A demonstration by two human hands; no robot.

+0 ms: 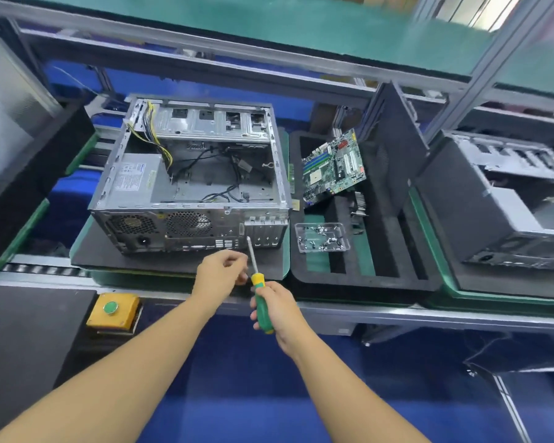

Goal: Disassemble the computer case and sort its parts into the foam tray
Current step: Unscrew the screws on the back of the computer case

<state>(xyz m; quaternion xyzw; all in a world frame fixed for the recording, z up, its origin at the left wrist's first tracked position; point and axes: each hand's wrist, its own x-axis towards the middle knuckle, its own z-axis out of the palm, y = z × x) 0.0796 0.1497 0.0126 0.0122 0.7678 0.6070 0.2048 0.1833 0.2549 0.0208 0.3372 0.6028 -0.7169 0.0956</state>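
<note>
Hands (pixel 253 282) on screwdriver (pixel 261 302), motherboard (pixel 333 167) in foam tray (pixel 381 282)

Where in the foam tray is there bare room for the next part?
The foam tray has empty long slots along its near and right side, beyond the screw box. Its far half is crowded by the motherboard, with a heatsink just below it.
</note>
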